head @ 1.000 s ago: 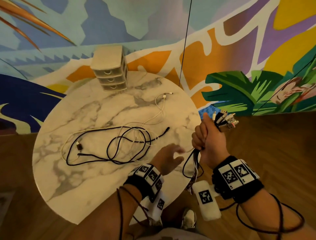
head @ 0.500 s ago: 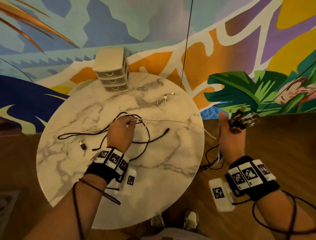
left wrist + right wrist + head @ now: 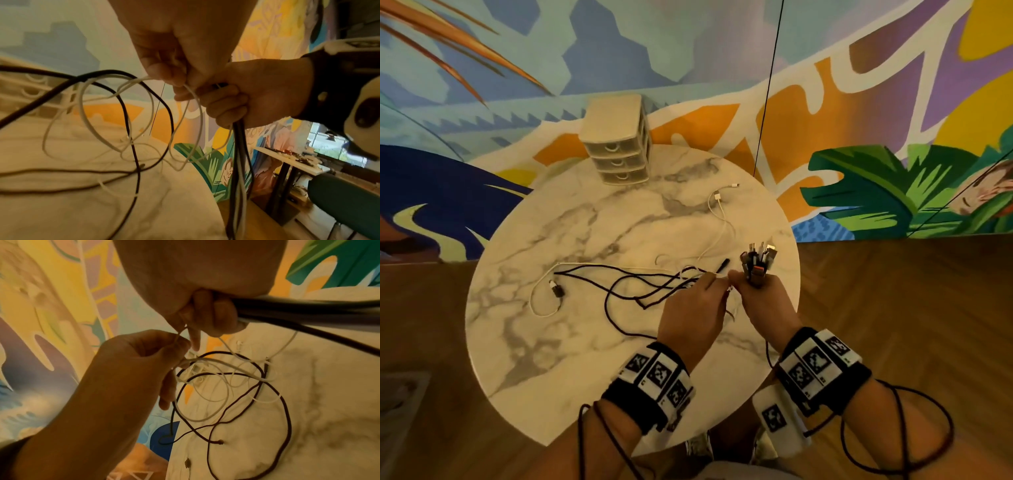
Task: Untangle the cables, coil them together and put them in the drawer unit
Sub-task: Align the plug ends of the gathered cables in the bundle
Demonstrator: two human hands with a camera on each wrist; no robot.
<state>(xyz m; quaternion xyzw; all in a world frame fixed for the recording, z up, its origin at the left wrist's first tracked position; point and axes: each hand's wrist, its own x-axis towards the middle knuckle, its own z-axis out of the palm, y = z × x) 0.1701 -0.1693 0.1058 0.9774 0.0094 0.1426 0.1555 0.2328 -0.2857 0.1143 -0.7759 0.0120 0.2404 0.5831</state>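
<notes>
Wristbands (image 3: pixel 654 377) with square black-and-white codes, no readable writing, cables (image 3: pixel 626 284)

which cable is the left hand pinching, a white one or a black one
A thin white cable. The left hand pinches it beside the right hand; the black cables trail loose across the marble table.

Marble round table (image 3: pixel 544 342), painted mural wall (image 3: pixel 893 102)

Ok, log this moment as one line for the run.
stage: untangling | right hand: grips plug bundle | left hand: pinches white cable | loose cables: on table | drawer unit: drawers closed
</notes>
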